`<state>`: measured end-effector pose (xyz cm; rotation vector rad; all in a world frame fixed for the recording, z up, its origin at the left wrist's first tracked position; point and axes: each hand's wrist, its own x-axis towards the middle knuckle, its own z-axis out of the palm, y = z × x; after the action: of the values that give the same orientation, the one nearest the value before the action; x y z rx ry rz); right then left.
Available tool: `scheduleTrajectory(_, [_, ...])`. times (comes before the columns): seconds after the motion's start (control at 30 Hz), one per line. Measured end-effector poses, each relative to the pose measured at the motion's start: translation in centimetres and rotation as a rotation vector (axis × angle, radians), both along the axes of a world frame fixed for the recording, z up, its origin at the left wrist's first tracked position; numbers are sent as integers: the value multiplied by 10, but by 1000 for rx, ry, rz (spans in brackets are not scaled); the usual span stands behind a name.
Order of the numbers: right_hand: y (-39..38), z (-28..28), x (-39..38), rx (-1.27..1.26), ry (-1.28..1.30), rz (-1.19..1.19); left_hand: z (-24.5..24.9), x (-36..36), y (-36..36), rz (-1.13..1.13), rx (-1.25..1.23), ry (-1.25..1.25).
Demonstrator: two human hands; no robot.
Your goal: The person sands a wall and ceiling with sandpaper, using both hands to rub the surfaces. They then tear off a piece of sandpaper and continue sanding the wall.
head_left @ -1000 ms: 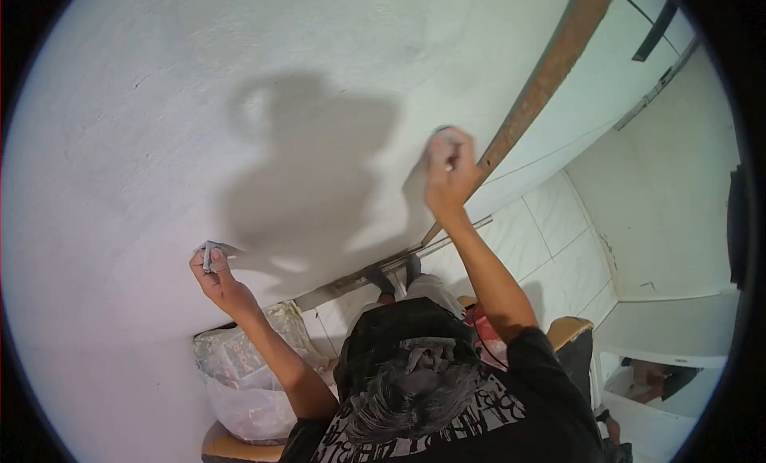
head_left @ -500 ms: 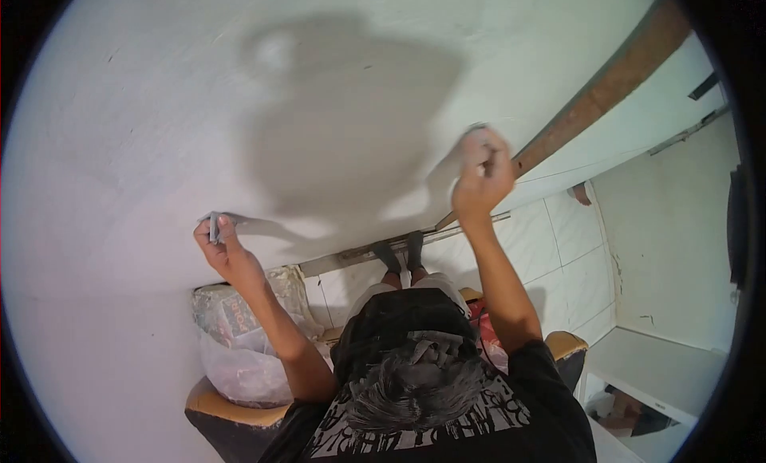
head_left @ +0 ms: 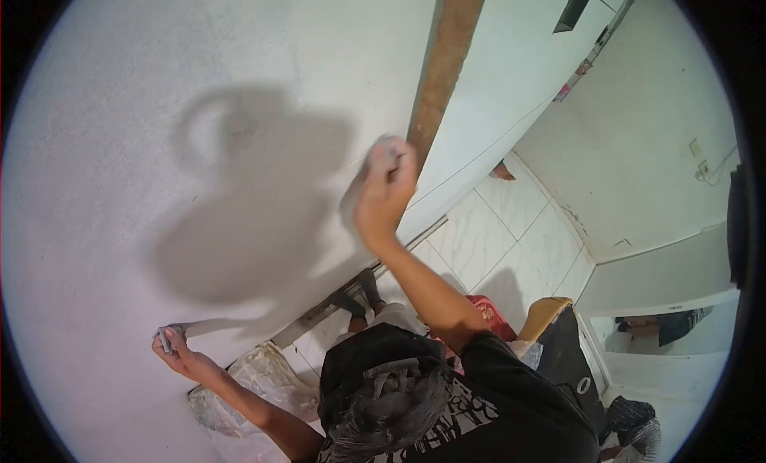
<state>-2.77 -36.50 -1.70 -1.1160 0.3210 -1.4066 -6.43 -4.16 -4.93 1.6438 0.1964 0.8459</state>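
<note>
In the head view, my right hand (head_left: 386, 193) is raised against the pale wall (head_left: 263, 48), close to the brown wooden strip (head_left: 444, 64). Its fingers are closed on a grey piece that looks like sandpaper (head_left: 388, 142), slightly blurred. Lower at the left, my left hand (head_left: 182, 359) pinches a folded grey piece of sandpaper (head_left: 164, 338) between thumb and fingers, close to the wall surface. A large shadow falls on the wall between both hands.
A plastic-wrapped bag (head_left: 267, 383) stands below my left arm. To the right are a black and tan chair (head_left: 562, 359), a red item (head_left: 491, 315) and a white shelf (head_left: 670, 313). A bare foot (head_left: 503, 172) shows on the tiled floor (head_left: 511, 232).
The view has turned, so the wooden strip and both hands appear farther left. More of the room shows at the right. Both hands keep hold of their grey pieces.
</note>
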Motion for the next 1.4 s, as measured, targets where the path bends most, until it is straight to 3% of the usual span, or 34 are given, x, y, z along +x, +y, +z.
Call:
scheduleTrajectory(0.03, [11,-4,-9,-6,-6,-5,0,1,2,-9,36,2])
scheduleTrajectory(0.1, [30,-9,-25,-600,232,224,-1,1,5,-54,34,-1])
scheduleTrajectory(0.17, [25,-5,-25,-640,265,204,-2,-2,10,-81,42,8])
scheduleTrajectory(0.23, [16,14,-12,95,102,54,4,-5,6,-30,47,49])
scheduleTrajectory(0.3, [29,10,-12,115,-25,160,1,-7,15,-51,62,44])
scheduleTrajectory(0.37, [55,1,-31,-698,276,168,2,-6,10,-8,9,50])
scheduleTrajectory(0.43, [61,6,-39,-797,262,296,12,-9,-2,-2,-8,3])
scheduleTrajectory(0.5, [59,6,-29,-139,266,359,22,-12,-8,117,55,-44])
scheduleTrajectory(0.53, [71,9,-26,2,121,356,26,-13,-6,121,51,-42])
scheduleTrajectory(0.57, [84,7,-27,-1,122,353,30,-12,-4,178,14,-58])
scheduleTrajectory(0.63, [100,3,-36,-738,291,344,40,-9,-2,221,-24,-76])
scheduleTrajectory(0.67, [97,4,-33,-740,293,334,45,-7,-1,290,-3,-112])
scheduleTrajectory(0.77, [85,7,-16,-441,107,71,60,-6,15,431,75,-110])
scheduleTrajectory(0.8, [87,18,-20,-21,130,283,63,-6,24,526,78,-189])
scheduleTrajectory(0.83, [90,17,-21,-20,128,290,65,-3,35,619,83,-274])
scheduleTrajectory(0.9, [98,14,-31,-509,271,236,66,0,53,664,123,-356])
scheduleTrajectory(0.93, [100,9,-38,-581,334,327,71,2,55,683,139,-323])
scheduleTrajectory(1.0, [98,-2,-44,-503,381,359,71,6,53,641,300,-159])
scheduleTrajectory(1.17, [101,-16,-53,-196,409,377,51,16,30,391,239,-365])
scheduleTrajectory(1.23, [101,-15,-58,-201,382,374,61,22,58,752,404,-176])
scheduleTrajectory(1.27, [100,-15,-62,-207,356,382,82,26,59,716,235,-314])
scheduleTrajectory(1.37, [104,-24,-71,-125,412,383,100,34,77,637,104,-488])
scheduleTrajectory(1.4, [110,-23,-75,-75,433,398,100,30,64,689,144,-365])
